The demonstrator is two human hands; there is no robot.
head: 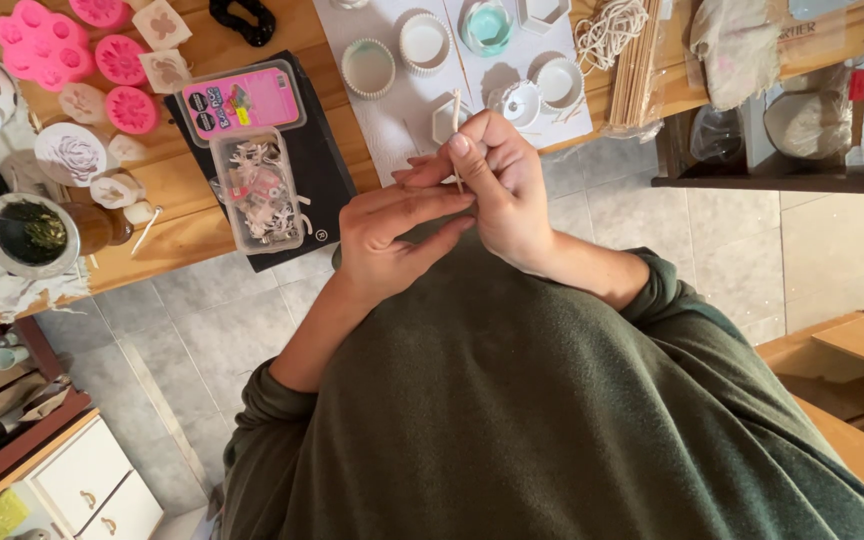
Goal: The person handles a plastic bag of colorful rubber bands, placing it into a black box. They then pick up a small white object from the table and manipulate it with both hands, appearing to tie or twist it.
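Pinching a thin pale wooden stick [457,150] upright, my right hand [497,185] has its fingers [464,148] closed narrowly on the stick's middle, held in the air in front of my chest, just off the table [202,235] edge. My left hand [392,235] lies just beside it, fingers stretched flat and touching the right hand near the stick's lower end; whether it grips anything I cannot tell. I judge the stick light, stiff and easy to snap, so it is best held near the middle between thumb and forefinger, with little squeeze.

Beyond the hands, on white paper [392,110], I count two fluted white cups [368,67], a round dish with blue-green contents [486,26], two small white round holders [558,80] and a hexagonal white mould [447,122]. A bundle of more wooden sticks [635,70] lies to the right with a coil of pale string [607,30] beside it. To the left sits one clear plastic box [257,190] of small metal bits, its pink-labelled lid [240,103] apart above it, both on a black mat [322,185]. Further left are pink silicone moulds [47,45], four as far as I can count, several white flower-shaped casts [70,153], and a bowl of dark green dried stuff [32,232].
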